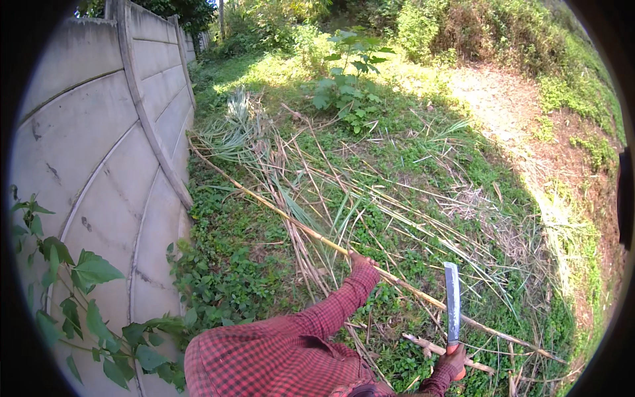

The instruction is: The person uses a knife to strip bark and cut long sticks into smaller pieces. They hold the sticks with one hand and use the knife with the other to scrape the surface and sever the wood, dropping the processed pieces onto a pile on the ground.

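Red-and-black checked shirt (pixel 258 357) nearest, at lower edge. Left hand (pixel 361 261): fingers closed around long yellow-brown cane (pixel 291 220), slanting from beside pale concrete-panel wall (pixel 86 132) to lower right. Right hand (pixel 451 362): fingers wrapped around orange-handled, broad grey-bladed machete (pixel 453 291), tip up, crossing cane, contact unclear. Low green weeds (pixel 407 314) between machete and left hand.

Metal machete blade (pixel 453 301) (mottled finish).

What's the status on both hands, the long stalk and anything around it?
Left hand gripping long stalk. Right hand on machete, blade overlapping stalk in view; contact unclear. Loose stalks and greenery around.
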Demonstrator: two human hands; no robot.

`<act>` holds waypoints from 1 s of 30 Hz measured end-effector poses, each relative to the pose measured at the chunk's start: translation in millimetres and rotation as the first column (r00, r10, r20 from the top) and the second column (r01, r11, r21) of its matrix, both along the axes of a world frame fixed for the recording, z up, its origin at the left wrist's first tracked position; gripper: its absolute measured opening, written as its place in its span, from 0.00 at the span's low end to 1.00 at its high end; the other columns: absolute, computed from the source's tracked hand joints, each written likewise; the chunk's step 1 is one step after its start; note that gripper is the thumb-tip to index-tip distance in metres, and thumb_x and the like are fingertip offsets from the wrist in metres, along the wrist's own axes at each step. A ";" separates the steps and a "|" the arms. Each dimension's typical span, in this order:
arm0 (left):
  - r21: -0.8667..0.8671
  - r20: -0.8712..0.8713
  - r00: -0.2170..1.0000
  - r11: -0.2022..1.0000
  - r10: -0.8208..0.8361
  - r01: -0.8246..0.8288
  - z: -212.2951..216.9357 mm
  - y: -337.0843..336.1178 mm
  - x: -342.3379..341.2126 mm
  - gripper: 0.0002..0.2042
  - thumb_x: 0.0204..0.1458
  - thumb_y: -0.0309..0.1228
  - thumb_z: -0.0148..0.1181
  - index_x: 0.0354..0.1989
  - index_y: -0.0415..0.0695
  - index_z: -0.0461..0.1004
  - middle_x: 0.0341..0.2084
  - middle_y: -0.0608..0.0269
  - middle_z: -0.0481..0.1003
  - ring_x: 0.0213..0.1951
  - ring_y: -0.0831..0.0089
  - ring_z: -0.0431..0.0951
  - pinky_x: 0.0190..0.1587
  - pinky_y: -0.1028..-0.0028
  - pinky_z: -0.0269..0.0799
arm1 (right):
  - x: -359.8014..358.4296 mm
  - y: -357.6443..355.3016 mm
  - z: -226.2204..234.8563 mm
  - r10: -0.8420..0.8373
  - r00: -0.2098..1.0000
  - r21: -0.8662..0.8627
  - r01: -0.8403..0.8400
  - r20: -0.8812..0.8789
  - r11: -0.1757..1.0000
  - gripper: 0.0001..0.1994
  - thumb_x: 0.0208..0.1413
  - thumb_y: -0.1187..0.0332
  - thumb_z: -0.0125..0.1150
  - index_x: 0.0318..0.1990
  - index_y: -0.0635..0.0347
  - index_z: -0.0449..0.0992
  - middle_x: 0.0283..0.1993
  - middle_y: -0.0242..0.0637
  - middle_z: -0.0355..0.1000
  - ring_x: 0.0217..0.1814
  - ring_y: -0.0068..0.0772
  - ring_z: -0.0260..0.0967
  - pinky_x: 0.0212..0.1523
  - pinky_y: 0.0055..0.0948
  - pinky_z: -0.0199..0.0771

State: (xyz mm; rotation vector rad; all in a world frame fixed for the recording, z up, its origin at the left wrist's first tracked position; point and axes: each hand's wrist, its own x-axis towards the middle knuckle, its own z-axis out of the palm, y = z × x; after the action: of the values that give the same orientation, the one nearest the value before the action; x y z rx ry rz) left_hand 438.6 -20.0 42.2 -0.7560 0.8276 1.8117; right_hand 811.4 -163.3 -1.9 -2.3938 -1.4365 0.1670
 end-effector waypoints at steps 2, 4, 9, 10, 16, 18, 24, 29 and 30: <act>0.010 -0.025 0.999 1.000 0.019 -0.019 0.8 -1.3 -8.6 0.27 0.52 0.61 0.39 0.22 0.46 0.58 0.09 0.66 0.56 0.11 0.72 0.56 0.15 0.71 0.59 | 14.9 -5.5 -2.2 -0.134 0.990 -0.097 0.129 -0.049 0.987 0.21 0.43 0.73 0.57 0.49 0.56 0.65 0.43 0.50 0.70 0.45 0.53 0.68 0.44 0.44 0.67; 0.041 -0.072 0.996 0.998 0.044 -0.041 -2.3 -6.4 -22.1 0.27 0.53 0.60 0.38 0.22 0.45 0.58 0.09 0.66 0.56 0.11 0.73 0.56 0.15 0.72 0.60 | 45.5 -3.6 -0.4 -0.302 0.951 0.062 0.305 -0.063 0.950 0.17 0.46 0.71 0.55 0.46 0.56 0.66 0.40 0.47 0.71 0.42 0.52 0.69 0.42 0.46 0.67; -0.123 -0.045 0.999 0.992 -0.006 0.000 -1.8 -14.3 -37.9 0.29 0.50 0.64 0.38 0.28 0.45 0.65 0.10 0.68 0.56 0.12 0.73 0.54 0.19 0.70 0.56 | 101.1 -23.2 -8.3 -0.242 0.947 0.051 0.237 0.210 0.970 0.10 0.53 0.61 0.50 0.40 0.53 0.67 0.31 0.43 0.70 0.32 0.46 0.69 0.30 0.41 0.67; -0.134 -0.029 1.000 0.991 -0.004 0.000 1.7 -17.1 -39.0 0.30 0.49 0.64 0.38 0.30 0.45 0.66 0.11 0.68 0.57 0.13 0.74 0.55 0.20 0.69 0.58 | 106.8 -29.7 -11.1 -0.150 0.902 0.155 0.093 0.405 0.983 0.12 0.54 0.54 0.48 0.32 0.51 0.68 0.24 0.38 0.69 0.23 0.40 0.69 0.21 0.37 0.66; -0.324 0.940 -0.307 0.113 0.146 -0.939 16.5 -40.2 -90.8 0.25 0.54 0.55 0.37 0.49 0.48 0.64 0.41 0.64 0.64 0.44 0.69 0.62 0.50 0.51 0.45 | 141.8 -19.7 1.3 -0.377 0.922 0.005 0.379 -0.081 0.925 0.15 0.56 0.58 0.50 0.45 0.59 0.70 0.40 0.50 0.72 0.41 0.48 0.70 0.39 0.40 0.70; -0.768 0.634 -0.690 -0.182 -0.349 -0.614 -0.7 -50.1 -104.1 0.24 0.57 0.50 0.37 0.55 0.50 0.63 0.53 0.62 0.66 0.56 0.67 0.64 0.62 0.44 0.39 | 145.5 -18.0 8.3 -0.469 0.844 -0.057 0.471 -0.261 0.880 0.13 0.57 0.64 0.49 0.47 0.60 0.69 0.39 0.48 0.73 0.42 0.47 0.71 0.39 0.40 0.70; -0.637 0.763 -0.555 -0.238 -0.332 -0.733 -47.1 -42.1 -135.1 0.18 0.57 0.44 0.37 0.54 0.57 0.63 0.46 0.74 0.69 0.50 0.80 0.66 0.58 0.42 0.44 | 115.2 -50.8 -18.6 0.064 0.991 -0.163 -0.044 0.120 0.986 0.14 0.45 0.72 0.55 0.42 0.56 0.67 0.36 0.47 0.73 0.38 0.52 0.71 0.36 0.45 0.71; -0.675 0.730 -0.554 -0.292 -0.399 -0.678 -51.2 -42.3 -187.2 0.23 0.54 0.46 0.44 0.58 0.53 0.59 0.54 0.62 0.63 0.57 0.71 0.60 0.58 0.45 0.48 | 139.6 -72.2 -11.3 -0.468 0.883 -0.359 0.428 -0.030 0.830 0.17 0.44 0.65 0.60 0.45 0.54 0.70 0.42 0.46 0.73 0.46 0.45 0.70 0.45 0.41 0.70; -0.678 0.724 -0.544 -0.295 -0.424 -0.673 -53.0 -42.3 -194.4 0.23 0.54 0.46 0.44 0.58 0.53 0.58 0.54 0.62 0.63 0.57 0.71 0.60 0.58 0.45 0.49 | 143.1 -78.3 -5.6 -0.517 0.856 -0.394 0.471 -0.014 0.789 0.18 0.44 0.65 0.60 0.45 0.53 0.70 0.42 0.45 0.73 0.46 0.45 0.71 0.45 0.41 0.70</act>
State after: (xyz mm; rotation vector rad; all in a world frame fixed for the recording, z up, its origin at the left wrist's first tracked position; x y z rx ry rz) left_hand 244.2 -62.3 -10.8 -1.5453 -2.6899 1.2225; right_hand 954.5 -241.7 -7.6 -2.9239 -0.7183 0.4846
